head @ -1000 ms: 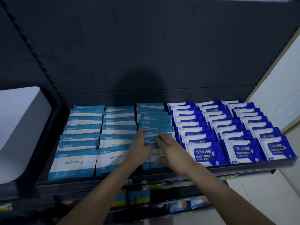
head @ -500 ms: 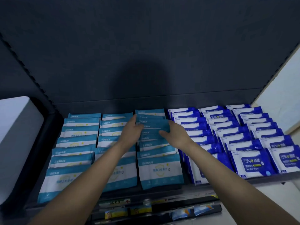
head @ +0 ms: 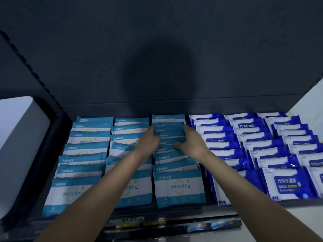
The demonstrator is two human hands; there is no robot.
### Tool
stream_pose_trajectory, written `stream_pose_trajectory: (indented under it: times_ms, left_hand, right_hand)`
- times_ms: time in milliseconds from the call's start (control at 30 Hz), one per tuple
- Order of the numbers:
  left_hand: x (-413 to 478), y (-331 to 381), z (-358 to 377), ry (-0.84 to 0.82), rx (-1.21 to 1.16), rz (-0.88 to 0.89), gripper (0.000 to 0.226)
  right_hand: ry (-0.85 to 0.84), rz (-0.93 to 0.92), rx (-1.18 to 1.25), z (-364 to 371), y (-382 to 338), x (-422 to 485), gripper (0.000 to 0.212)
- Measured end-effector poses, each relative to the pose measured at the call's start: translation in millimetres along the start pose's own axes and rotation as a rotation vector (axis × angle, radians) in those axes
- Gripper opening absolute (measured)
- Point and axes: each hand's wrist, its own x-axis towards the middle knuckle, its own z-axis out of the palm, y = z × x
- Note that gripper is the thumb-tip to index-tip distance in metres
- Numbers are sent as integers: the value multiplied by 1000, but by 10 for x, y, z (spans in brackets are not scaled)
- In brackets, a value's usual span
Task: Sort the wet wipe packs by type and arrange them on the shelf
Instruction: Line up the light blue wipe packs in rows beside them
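The shelf is dark and pretty much full front to back. The left half has three rows of teal packs, each row overlapping like shingles with the front pack showing its whole face. The right half has three rows of dark blue packs marked 75%, stacked the same way. The two colours sit just beside each other.

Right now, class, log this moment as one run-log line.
hands: left hand and right hand hold teal packs, third column | layout: teal left, dark blue packs right
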Motion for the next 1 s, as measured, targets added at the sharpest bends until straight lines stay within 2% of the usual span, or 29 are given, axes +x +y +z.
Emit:
stream_pose_trajectory:
  times_ms: [100,200,300,400,467,533,633,767,867,900,1000]
  left_hand:
    - [-72,-32,7,-47,166,52,45]
    - [-151,-82,-64,-34,281,176,57]
    - [-274,-78,-139,7,543,339,48]
    - [-396,-211,-282,35,744,432,37]
    - [-423,-413,-440,118,842,397,28]
    - [-518,-517,-598,177,929,289,26]
    - [-670,-593,-728,194,946,272,43]
    - [-888,-667,-815,222,936,297,62]
    - [-1035,-787,-839,84,1078,272,112]
    - [-1061,-855,-843,46,1135,251,118]
    - [-1067,-986,-854,48,1162,244,112]
  right_hand:
    - [-3,-16,-67,4,23,-55,42]
    - [71,-73,-138,-61,63,-187,46]
    - [123,-207,-317,-110,63,-393,46]
    - [9,-371,-473,-35,112,-543,28]
    - [-45,-363,-513,8,153,-607,25]
    - [2,-356,-544,31,143,-619,23]
    - [-11,-374,-561,125,-34,-598,24]
    - [-86,-533,-550,385,-375,-496,18]
    - [-122,-561,-623,563,-536,-293,17]
    - [-137,-552,-653,611,-580,-229,16]
    - [-195,-506,-737,723,-685,-92,16]
